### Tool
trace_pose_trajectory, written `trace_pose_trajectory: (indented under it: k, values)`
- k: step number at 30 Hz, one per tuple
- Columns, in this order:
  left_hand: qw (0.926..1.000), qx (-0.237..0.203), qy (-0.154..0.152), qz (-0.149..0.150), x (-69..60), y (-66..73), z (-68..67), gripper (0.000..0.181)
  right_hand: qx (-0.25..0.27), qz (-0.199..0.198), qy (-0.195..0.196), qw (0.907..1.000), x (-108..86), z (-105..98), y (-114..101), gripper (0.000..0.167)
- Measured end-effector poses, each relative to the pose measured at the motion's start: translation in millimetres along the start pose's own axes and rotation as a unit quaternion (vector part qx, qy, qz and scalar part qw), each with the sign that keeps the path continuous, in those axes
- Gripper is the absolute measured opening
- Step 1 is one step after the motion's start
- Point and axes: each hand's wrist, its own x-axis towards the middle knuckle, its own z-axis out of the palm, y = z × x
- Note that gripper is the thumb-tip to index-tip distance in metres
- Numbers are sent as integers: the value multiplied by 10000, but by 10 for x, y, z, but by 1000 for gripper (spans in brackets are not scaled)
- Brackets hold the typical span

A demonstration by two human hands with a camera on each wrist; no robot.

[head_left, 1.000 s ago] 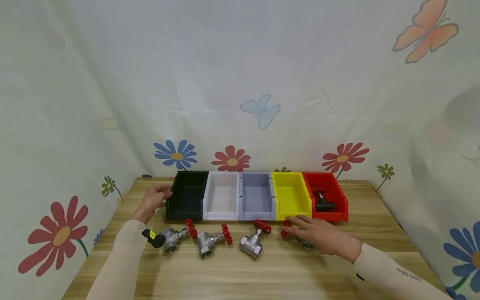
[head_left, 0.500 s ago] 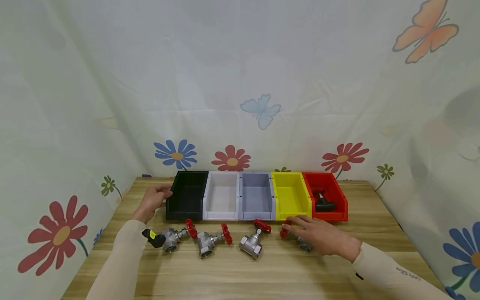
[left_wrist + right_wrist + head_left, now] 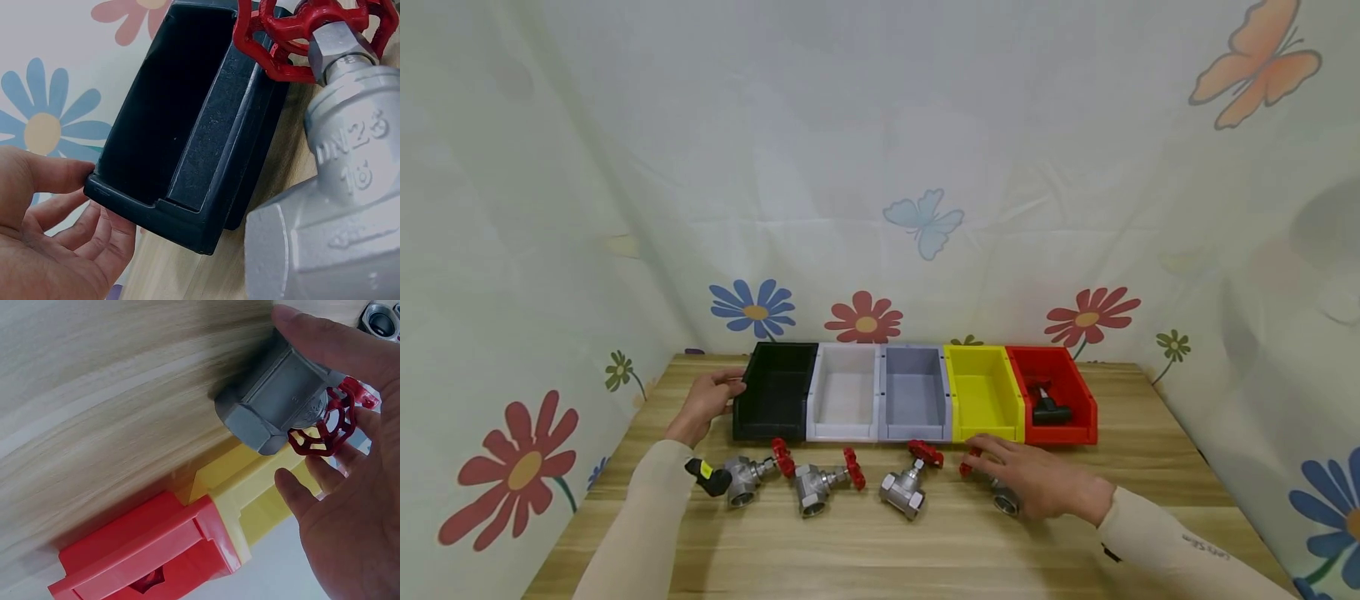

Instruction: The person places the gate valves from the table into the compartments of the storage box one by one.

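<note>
At the left, my left hand point(image 3: 707, 400) touches the near left corner of a black bin point(image 3: 775, 400). In the left wrist view its thumb point(image 3: 62, 175) meets the rim while the relaxed fingers lie outside the wall. My right hand point(image 3: 1037, 475) hovers over a metal valve with a red handwheel point(image 3: 970, 461), partly hiding it. In the right wrist view its fingers are spread loosely around the valve body point(image 3: 275, 400); firm contact is not visible. More valves lie before the bins: one at left point(image 3: 745, 482), another point(image 3: 812, 487), and one near the middle point(image 3: 904, 490).
Right of the black bin stand a white bin point(image 3: 844, 396), a grey bin point(image 3: 915, 396), a yellow bin point(image 3: 985, 400) and a red bin point(image 3: 1086, 429). A black-handled piece point(image 3: 1048, 408) lies in the red one. Beside the left sleeve is a black object with yellow marking point(image 3: 707, 477).
My right hand has shifted slightly left, and the valve beneath it has turned a little, so its round opening shows more. The left hand stays at the black bin.
</note>
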Motion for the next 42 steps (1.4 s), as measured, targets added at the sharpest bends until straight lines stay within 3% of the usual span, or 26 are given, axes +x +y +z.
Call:
trace_pose_trajectory:
  k: [11,23,33,42]
  values:
    - [10000,24,-2,-73,2,6,10,49,137,17,45,9999,45,-28,-5,101]
    - [10000,24,-40,-42,5,-14,11,49,59,89,-105,9999,100,39,13,112]
    - [10000,36,-44,3,-1,-22,6,49,-96,121,-180,9997,131,23,-3,106]
    - [10000,11,0,5,4,-30,26,48,-276,98,26,9996,124,36,-22,103]
